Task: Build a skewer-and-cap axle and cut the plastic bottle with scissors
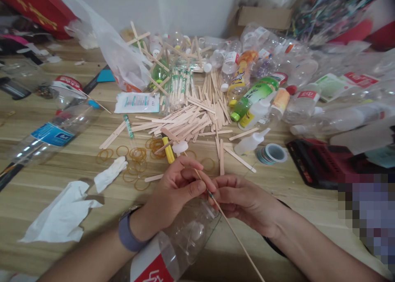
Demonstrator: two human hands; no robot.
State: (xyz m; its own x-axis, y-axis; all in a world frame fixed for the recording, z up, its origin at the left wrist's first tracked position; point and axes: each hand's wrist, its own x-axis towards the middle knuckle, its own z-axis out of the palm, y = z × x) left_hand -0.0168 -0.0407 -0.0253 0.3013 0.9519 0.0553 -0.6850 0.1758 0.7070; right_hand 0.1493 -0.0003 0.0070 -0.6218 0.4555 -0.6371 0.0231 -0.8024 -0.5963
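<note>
Between finger and thumb, my left hand [185, 187] grips a thin wooden skewer [236, 234], which slants down toward the lower right. Dark green thread [210, 194] is wound round the skewer at my fingertips. My right hand [239, 195] is closed at that winding, its fingertips pinched; what exactly they hold is partly hidden, but a loose strand hangs below them. Beneath both hands lies a clear plastic bottle [188, 236] with a red and white label. A white bottle cap [180, 147] with flat wooden pieces appears beyond my left fingers, near the skewer's far end.
Flat craft sticks [185, 119] are heaped mid-table, with rubber bands [135, 162] before them. Plastic bottles [257, 93] crowd the back right. A thread spool [272, 153], a glue bottle [251, 142] and a red-black device [317, 160] stand right. Tissues [63, 212] lie left.
</note>
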